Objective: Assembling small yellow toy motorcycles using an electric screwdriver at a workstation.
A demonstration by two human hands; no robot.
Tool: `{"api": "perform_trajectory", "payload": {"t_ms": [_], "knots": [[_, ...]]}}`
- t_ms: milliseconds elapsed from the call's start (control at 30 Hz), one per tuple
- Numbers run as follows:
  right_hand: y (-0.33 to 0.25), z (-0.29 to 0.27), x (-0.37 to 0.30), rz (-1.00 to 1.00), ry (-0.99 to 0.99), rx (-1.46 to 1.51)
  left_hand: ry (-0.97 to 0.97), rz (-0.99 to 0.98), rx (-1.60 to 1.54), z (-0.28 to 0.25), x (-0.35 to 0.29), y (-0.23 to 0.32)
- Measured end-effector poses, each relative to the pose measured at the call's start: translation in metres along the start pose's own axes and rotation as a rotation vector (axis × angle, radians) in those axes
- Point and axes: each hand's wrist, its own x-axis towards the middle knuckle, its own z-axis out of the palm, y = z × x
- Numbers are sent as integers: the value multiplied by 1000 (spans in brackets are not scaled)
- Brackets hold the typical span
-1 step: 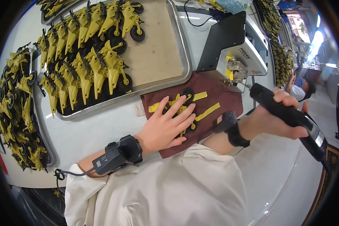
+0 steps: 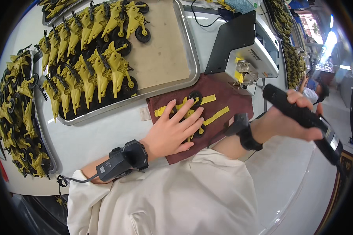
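My left hand lies with fingers spread over a yellow toy motorcycle on a maroon cloth. Between and beyond the fingers show the toy's black wheels and bits of its yellow body; the rest is covered. Strips of yellow tape are stuck to the cloth near it. Off to the right, my right hand is wrapped round a black electric screwdriver. Its tip end points up and left toward a screw feeder, apart from it, and a cord trails from its lower end.
A metal tray at the back left bears two rows of yellow toy motorcycles. Another tray at far left is heaped with similar ones. More yellow parts lie at the back right. Beyond, another person sits.
My right hand and the screwdriver have shifted slightly to the right. The left hand stays in place on the toy motorcycle.
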Motion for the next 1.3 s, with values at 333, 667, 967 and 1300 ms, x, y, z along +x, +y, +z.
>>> {"api": "perform_trajectory", "payload": {"t_ms": [333,667,967,1300], "knots": [[-4,-7,-13,368,-315,131,15,4,-17,0,-1,-1],[-21,4,-82,282,-505,453,19,7,-13,2,-3,-2],[-10,9,-83,353,-474,307,37,-9,-40,2,-5,-2],[18,8,-90,478,-463,221,13,-10,-48,1,-2,-4]]}}
